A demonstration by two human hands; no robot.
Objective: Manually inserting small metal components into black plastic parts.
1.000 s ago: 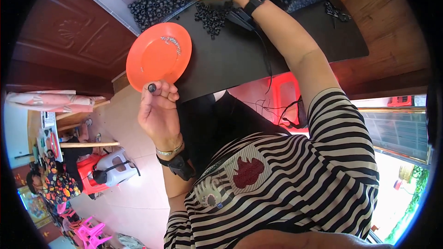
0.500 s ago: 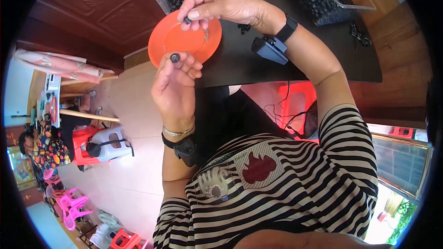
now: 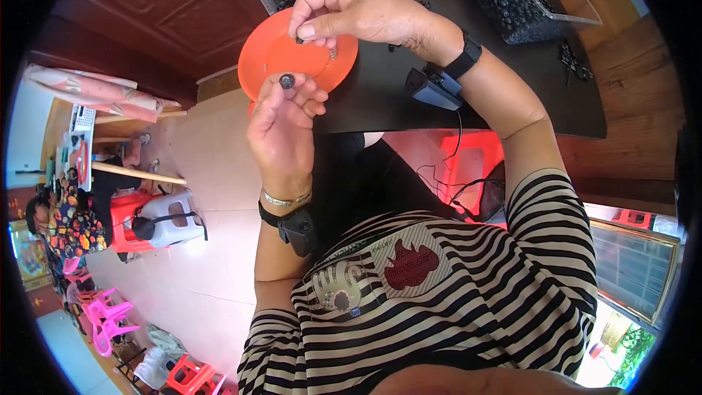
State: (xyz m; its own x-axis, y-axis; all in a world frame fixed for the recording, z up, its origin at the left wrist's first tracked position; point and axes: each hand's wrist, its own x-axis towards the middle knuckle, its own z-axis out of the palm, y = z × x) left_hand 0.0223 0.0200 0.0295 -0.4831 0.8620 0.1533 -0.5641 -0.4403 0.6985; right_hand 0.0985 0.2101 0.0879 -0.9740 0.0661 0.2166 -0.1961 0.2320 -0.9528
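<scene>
Assembly seems the current step, next wanting careful alignment: left hand [image 3: 281, 137] grips a small black cylinder [image 3: 287, 81]; right hand [image 3: 358, 14] pinches a tiny dark piece [image 3: 300, 40].

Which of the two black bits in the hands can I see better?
The black bit in the left hand: its round end shows plainly, while the right hand mostly covers the other bit.

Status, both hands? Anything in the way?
Left hand: round black piece at fingertips. Right hand: pinching small dark piece, apart from left's. Nothing visible between them; orange plate beyond.
</scene>
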